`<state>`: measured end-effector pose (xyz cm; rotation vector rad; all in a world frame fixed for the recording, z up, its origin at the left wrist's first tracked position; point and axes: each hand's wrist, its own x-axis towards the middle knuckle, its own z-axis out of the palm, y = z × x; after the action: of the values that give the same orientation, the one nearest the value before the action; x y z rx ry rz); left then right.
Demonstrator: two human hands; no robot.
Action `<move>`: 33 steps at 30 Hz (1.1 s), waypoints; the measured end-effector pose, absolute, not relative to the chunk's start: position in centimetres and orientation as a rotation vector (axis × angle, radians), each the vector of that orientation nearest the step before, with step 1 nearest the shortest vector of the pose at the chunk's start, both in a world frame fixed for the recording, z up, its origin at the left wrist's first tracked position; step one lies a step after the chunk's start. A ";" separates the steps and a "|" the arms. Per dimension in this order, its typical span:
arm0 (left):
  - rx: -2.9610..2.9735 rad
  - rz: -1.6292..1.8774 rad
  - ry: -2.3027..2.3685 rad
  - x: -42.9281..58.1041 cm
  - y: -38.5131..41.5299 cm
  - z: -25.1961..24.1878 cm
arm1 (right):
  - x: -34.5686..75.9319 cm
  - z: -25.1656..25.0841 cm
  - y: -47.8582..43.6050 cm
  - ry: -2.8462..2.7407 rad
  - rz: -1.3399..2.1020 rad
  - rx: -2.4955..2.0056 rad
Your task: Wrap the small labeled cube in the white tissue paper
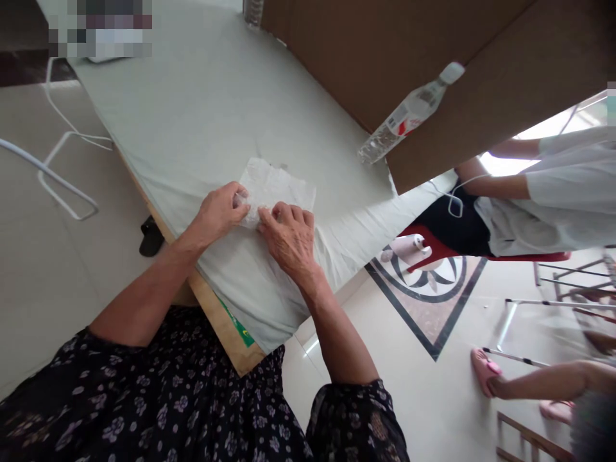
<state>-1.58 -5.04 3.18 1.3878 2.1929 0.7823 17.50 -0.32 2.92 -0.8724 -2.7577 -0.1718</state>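
A crumpled, whitish, partly see-through sheet (276, 182) lies on the cloth-covered table (202, 109) near its corner. I cannot tell whether it is tissue or thin plastic. At the sheet's left edge, my left hand (222, 210) is closed, with thumb and fingers pinching it. My right hand (289, 236) rests on the sheet's lower edge, its fingers curled and the thumb and forefinger close together at the material. The fingertips of both hands are close to each other, with a small gap between.
A clear plastic bottle (409, 117) stands by a large brown cardboard panel (423, 58) at the back right. Another person in a white sleeve (568, 167) sits beyond it. White cables (62, 147) hang at the left. Someone's pink shoe (485, 371) is on the floor at right.
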 end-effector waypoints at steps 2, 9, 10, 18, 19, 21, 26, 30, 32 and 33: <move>1.397 0.693 2.302 -1.2 -4.9 3.1 | 17.3 3.2 -0.1 -2.800 -0.219 -0.851; 1.347 0.420 2.518 -1.6 -6.5 3.6 | 17.1 3.5 0.5 -2.843 -0.275 -0.792; 1.330 0.379 2.512 -1.7 -6.6 3.7 | 17.1 3.5 0.6 -2.849 -0.268 -0.788; 1.301 0.526 2.355 -2.6 -5.1 3.2 | 17.0 3.8 1.0 -2.857 -0.203 -0.752; 1.294 0.600 2.287 -2.6 -5.0 3.2 | 17.0 3.8 1.0 -2.849 -0.195 -0.748; 1.270 0.783 2.163 -2.3 -5.1 3.4 | 16.9 3.7 1.0 -2.837 -0.174 -0.747; 1.183 1.111 2.007 -0.6 -4.9 3.8 | 16.7 3.8 1.1 -2.828 -0.119 -0.767; 1.101 1.126 1.897 0.8 -4.3 3.8 | 16.7 4.0 1.2 -2.801 -0.020 -0.802; 1.144 1.089 1.851 1.1 -4.3 4.0 | 16.9 4.1 1.2 -2.793 0.048 -0.813; 1.194 1.067 1.822 1.1 -4.4 4.2 | 17.1 4.1 1.2 -2.783 0.085 -0.817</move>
<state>1.15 -4.37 4.18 1.1935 1.8217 1.0669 17.10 1.23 4.15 -0.8167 -2.7831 0.0854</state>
